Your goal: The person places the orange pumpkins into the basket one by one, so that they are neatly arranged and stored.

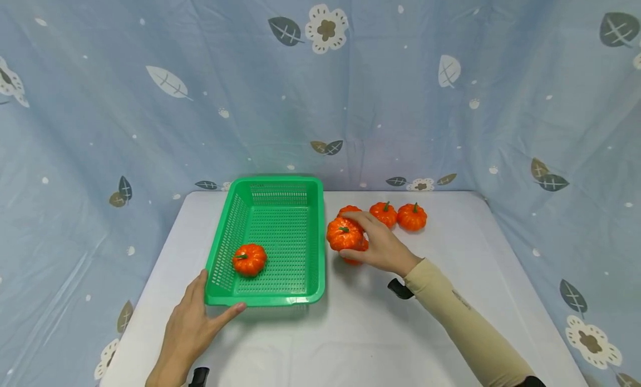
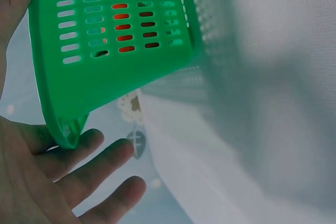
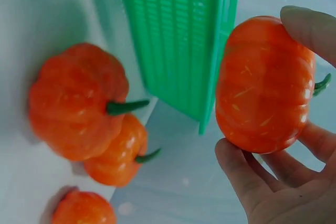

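Just right of the basket (image 1: 287, 231), a pumpkin (image 1: 342, 238) is pinched by the right hand (image 1: 383, 245); at the basket's near left corner, the left hand (image 1: 191, 320) is held spread. The pinch is best kept on opposite sides, with the rim (image 1: 320, 239) cleared.

Glossy, ribbed pumpkins (image 1: 412, 217) shine from where I stand, the basket (image 1: 321, 242) shiny plastic, the tabletop (image 1: 400, 337) matt, the curtain (image 1: 370, 92) creased cloth.

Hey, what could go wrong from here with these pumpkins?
The held pumpkin might slip, since the right hand pinches it by its sides. Moved left too low, it could knock the green basket's rim. The right hand might also bump a loose pumpkin nearby and set it rolling.
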Available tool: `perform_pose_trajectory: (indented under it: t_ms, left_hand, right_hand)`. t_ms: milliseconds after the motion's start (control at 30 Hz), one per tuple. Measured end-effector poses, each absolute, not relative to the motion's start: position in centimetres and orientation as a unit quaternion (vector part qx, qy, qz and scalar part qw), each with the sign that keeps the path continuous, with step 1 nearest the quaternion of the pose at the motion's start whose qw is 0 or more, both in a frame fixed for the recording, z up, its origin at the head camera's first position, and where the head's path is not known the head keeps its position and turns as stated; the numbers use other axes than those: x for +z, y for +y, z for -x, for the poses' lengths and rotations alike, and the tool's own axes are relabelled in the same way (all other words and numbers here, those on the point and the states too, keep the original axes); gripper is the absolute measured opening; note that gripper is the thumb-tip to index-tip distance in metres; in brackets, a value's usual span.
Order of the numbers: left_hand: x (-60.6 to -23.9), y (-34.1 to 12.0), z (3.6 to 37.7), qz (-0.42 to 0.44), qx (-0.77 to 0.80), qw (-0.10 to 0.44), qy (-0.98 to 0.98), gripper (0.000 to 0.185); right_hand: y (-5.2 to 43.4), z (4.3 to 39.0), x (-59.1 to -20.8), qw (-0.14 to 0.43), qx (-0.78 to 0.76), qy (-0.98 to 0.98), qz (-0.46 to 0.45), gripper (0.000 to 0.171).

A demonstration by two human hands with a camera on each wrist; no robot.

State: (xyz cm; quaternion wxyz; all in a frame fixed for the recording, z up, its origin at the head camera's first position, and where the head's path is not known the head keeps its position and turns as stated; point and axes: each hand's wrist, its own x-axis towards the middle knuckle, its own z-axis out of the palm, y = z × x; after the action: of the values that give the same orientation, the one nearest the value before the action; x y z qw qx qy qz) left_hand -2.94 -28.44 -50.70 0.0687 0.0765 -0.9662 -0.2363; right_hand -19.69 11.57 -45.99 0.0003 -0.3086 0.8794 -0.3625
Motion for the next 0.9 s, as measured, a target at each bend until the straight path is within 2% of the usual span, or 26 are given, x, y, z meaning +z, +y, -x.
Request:
perform_pose_trajectory:
  t_ms: [367,600,900]
  left_hand:
    - [-50.8,-28.3,3.1,-0.076,-0.244,0.072,-0.964,0.125]
    - [-50.7,-28.4,3.3,-0.074,-0.243,0.076,-0.964,0.125]
    - [-50.9,-28.4,3.1,-0.082,-0.246,0.064,-0.964,0.125]
  right_hand:
    - [8.1,20.6,-45.8,0.028,-0.34,0.857,0.387,0.078]
    - [6.1,21.3,-45.5,0.016,-0.338,0.85,0.404,0.078]
    - [2.5,21.9,-47.2,0.06,-0.336,0.837,0.429,0.077]
